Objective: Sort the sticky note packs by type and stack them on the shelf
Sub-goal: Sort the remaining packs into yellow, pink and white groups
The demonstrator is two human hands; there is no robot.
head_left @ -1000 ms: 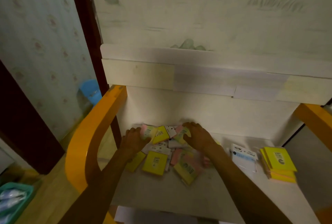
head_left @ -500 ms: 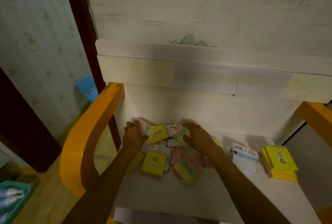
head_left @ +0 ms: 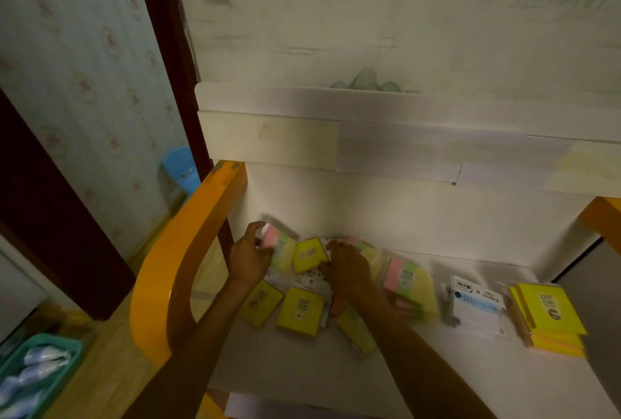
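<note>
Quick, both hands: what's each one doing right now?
Left hand: grips a pink-green-yellow pack.
Right hand: rests on the pile; grip cannot be told.

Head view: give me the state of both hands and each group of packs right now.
Left hand: grips a pink-green-yellow pack, lifted at the pile's left edge.
Right hand: rests on the mixed pile; grip unclear.
Yellow stack: stacked at far right.
White packs: flat beside it.

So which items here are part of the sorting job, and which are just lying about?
Job:
- left hand, gripping a multicolour pack
- right hand, on the mixed pile
- yellow stack
- white packs
- shelf

Lying about:
- teal basket
- blue stool
</note>
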